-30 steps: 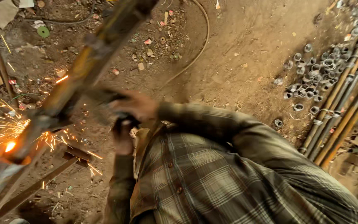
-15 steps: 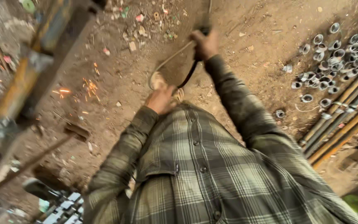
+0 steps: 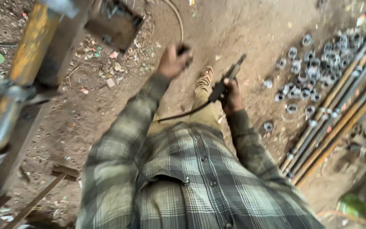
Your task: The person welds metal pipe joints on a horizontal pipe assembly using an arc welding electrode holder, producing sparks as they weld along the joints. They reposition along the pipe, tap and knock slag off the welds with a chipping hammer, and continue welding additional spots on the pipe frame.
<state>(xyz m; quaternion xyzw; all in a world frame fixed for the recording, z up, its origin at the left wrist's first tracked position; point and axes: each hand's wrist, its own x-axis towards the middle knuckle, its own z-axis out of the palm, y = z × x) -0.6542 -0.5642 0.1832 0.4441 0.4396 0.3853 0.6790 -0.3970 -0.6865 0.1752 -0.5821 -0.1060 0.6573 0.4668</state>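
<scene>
Bare brown dirt floor (image 3: 250,25) strewn with scraps and litter at its upper left; long rusty metal pipes (image 3: 339,114) lie along its right edge; short grey pipe rings (image 3: 314,72) cluster beside them; a yellow-painted steel post (image 3: 20,76) stands left; flat daylight.

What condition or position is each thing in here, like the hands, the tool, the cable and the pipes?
left hand: raised, closed around the cable
right hand: gripping the dark tool
dark tool: held, tip angled up and away
cable: curving across the dirt ground
long pipes: lying side by side on the ground
short metal rings: scattered loose beside the pipes
</scene>
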